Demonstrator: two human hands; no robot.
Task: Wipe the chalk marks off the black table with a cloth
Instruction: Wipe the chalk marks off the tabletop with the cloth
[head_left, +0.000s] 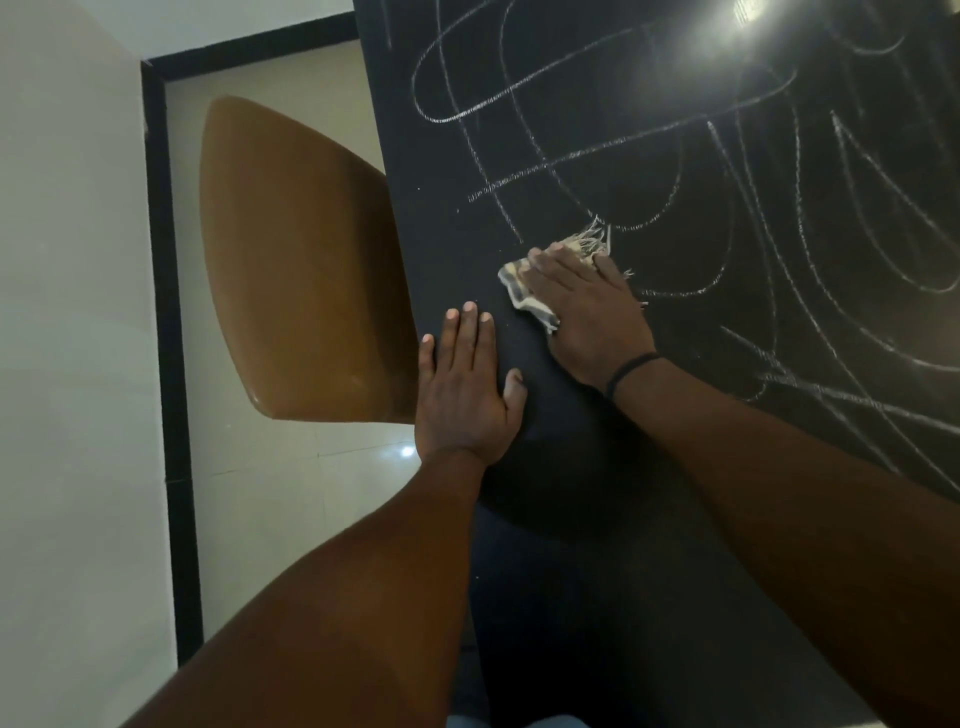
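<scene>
The black table (457, 156) fills the right of the head view, covered with looping white chalk marks (597, 140). A small frayed pale cloth (524, 296) lies near the table's left edge. My right hand (587, 312) presses flat on the cloth, fingers straight and pointing up and left, with a black band on the wrist. My left hand (467, 384) rests flat on the bare table near its left edge, fingers straight. The patch of table around both hands carries no chalk.
A brown chair seat (296, 260) sits close against the table's left edge. Pale tiled floor (260, 493) and a cream wall with a black skirting strip (166, 312) lie further left. A lamp's glare (737, 26) reflects at the table's top right.
</scene>
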